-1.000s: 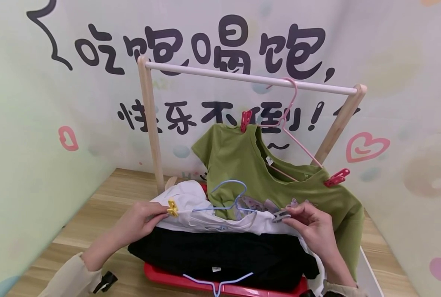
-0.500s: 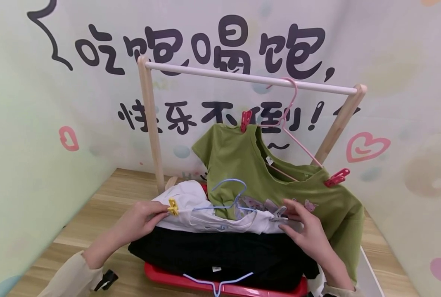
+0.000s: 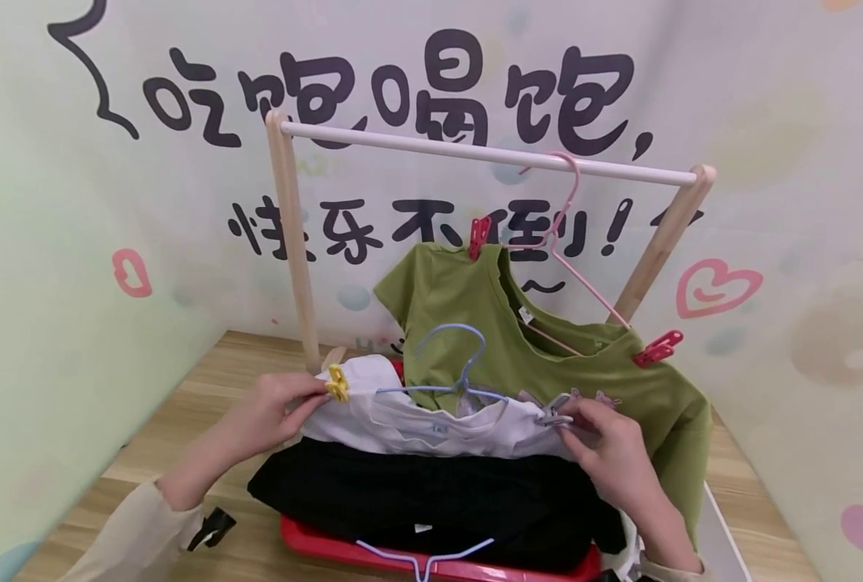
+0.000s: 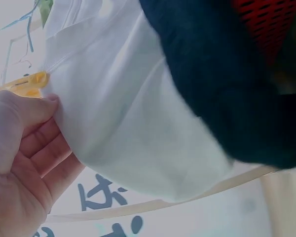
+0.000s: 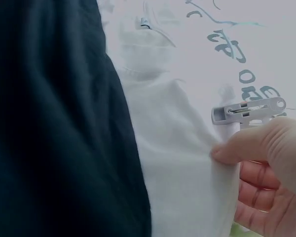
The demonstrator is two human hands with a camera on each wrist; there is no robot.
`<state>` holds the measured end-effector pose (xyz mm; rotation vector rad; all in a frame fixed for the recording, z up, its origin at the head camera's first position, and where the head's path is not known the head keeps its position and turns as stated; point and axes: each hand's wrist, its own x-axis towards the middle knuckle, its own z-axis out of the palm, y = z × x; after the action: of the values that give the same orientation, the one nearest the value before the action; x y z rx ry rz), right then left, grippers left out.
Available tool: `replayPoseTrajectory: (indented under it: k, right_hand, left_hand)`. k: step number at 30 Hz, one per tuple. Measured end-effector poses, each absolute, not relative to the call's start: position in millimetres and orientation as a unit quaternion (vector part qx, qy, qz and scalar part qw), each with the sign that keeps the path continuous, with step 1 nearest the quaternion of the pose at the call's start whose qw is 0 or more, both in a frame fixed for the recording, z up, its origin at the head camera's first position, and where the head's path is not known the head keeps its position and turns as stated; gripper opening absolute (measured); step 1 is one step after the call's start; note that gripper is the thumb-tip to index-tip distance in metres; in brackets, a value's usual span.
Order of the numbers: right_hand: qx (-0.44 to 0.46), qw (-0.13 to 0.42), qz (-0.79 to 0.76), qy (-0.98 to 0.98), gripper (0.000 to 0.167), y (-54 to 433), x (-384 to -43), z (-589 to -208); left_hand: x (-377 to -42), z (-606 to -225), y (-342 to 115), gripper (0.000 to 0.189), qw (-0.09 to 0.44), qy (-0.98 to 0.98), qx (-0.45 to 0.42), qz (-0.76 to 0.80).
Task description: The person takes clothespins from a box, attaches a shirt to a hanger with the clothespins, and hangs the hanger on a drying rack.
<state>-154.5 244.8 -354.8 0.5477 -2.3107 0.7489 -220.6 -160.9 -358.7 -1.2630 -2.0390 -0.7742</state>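
A white T-shirt [image 3: 431, 436] hangs on a blue hanger [image 3: 464, 381] in the head view, its hook pointing up. At its left shoulder a yellow clothespin [image 3: 338, 383] is clipped, and at the right shoulder a grey clothespin [image 3: 553, 411]. My left hand [image 3: 271, 412] pinches the shirt's shoulder edge beside the yellow clip; the left wrist view shows the thumb [image 4: 42, 106] on the white cloth. In the right wrist view my right hand [image 5: 274, 163] pinches the fabric between thumb and fingers, right below the grey clip.
Behind, a green T-shirt [image 3: 460, 315] hangs by a pink hanger [image 3: 573, 194] and red clothespins from the rack's white rail [image 3: 431, 147]. A black garment [image 3: 431, 493] lies over a red basket [image 3: 308, 540] in front. Another blue hanger [image 3: 420, 558] lies nearest me.
My right hand loosened from the grey clothespin, then took hold of the shirt edge beside it. The white shirt and its blue hanger have risen a little.
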Motion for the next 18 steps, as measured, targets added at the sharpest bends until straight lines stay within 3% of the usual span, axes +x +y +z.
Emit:
replayPoseTrajectory:
  k: [3,6,8,12,14,18]
  right_hand:
    - [0.206,0.330,0.288,-0.875,0.035,246.3,-151.8,-344.9]
    - [0.209,0.352,0.279,-0.869,0.034,248.6,-152.6,-337.4]
    - [0.214,0.374,0.271,-0.861,0.033,250.4,-154.0,-333.3]
    - [0.234,0.409,0.263,-0.842,0.032,252.4,-156.7,-325.3]
    - [0.237,0.424,0.256,-0.836,0.028,252.6,-157.9,-320.4]
    - [0.218,0.451,0.231,-0.834,0.026,250.8,-158.6,-307.4]
  left_hand:
    - [-225.7,-351.9,-157.1,0.041,0.324,-0.764,-0.478,-0.289]
    - [-228.8,-345.2,-153.9,0.048,0.341,-0.763,-0.474,-0.278]
    - [-231.1,-340.8,-151.7,0.039,0.346,-0.763,-0.473,-0.273]
    - [-237.2,-329.3,-146.6,0.005,0.358,-0.766,-0.463,-0.267]
    - [-241.0,-322.5,-143.7,0.016,0.366,-0.767,-0.453,-0.268]
    - [-249.9,-309.3,-136.7,0.016,0.381,-0.771,-0.433,-0.270]
